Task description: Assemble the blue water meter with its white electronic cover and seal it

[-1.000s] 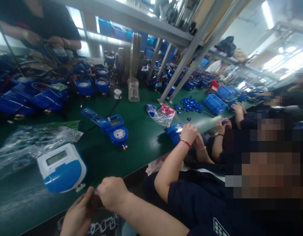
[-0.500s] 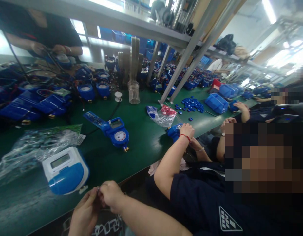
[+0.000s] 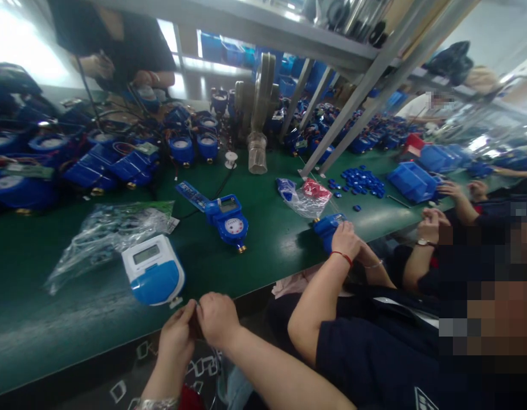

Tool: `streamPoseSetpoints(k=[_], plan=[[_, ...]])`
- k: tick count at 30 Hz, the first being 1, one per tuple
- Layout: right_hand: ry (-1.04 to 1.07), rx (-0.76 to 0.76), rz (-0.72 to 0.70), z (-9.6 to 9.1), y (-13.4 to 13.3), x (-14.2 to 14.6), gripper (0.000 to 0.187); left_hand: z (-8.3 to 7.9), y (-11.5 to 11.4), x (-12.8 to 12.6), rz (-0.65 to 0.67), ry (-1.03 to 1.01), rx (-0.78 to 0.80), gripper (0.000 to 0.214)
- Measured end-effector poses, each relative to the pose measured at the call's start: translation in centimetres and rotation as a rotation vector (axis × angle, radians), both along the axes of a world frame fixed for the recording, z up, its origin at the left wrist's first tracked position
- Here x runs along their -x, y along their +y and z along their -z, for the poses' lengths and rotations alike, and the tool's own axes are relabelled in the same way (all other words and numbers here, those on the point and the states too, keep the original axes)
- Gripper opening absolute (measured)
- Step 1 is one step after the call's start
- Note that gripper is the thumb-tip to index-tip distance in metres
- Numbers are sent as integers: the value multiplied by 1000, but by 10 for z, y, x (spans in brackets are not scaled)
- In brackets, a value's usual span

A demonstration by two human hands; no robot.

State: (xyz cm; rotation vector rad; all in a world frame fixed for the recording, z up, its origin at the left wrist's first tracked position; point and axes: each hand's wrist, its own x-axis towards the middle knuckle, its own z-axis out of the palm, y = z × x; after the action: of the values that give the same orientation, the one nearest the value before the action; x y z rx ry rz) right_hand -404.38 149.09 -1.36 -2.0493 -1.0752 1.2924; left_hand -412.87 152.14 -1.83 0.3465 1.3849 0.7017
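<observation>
Left hand (image 3: pixel 176 333) and right hand (image 3: pixel 217 319) are meeting just off the near edge of the green bench (image 3: pixel 267 228), fingers pinching together around a small dark item (image 3: pixel 195 326) (too small and hidden to identify); both hands are closing narrowly on it. White-and-blue display unit (image 3: pixel 152 270) is lying on the bench just beyond the hands, screen facing up. Clear plastic bag (image 3: pixel 105 233) is lying to the far left of that unit. Blue water meter (image 3: pixel 228 219) with brass fitting is sitting farther in, near the bench's middle. Second bag (image 3: pixel 306 196), holding red and blue pieces, is resting to the right. A co-worker's hands (image 3: pixel 346 242) are gripping another blue meter (image 3: pixel 327 228) at the right. Loose blue caps (image 3: pixel 359 182) are lying scattered at the far right.
</observation>
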Motion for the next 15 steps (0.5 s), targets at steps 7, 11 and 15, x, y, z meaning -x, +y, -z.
streamPoseSetpoints(k=[7,11,15], plan=[[79,-27,-5,9,7,0,22,0,7,-1,-57,-110,15,27],[106,-57,-26,15,10,-1,22,3,11,0,-79,-107,12,28],[156,-60,-28,18,12,-1,23,5,14,1,-45,-110,24,21]])
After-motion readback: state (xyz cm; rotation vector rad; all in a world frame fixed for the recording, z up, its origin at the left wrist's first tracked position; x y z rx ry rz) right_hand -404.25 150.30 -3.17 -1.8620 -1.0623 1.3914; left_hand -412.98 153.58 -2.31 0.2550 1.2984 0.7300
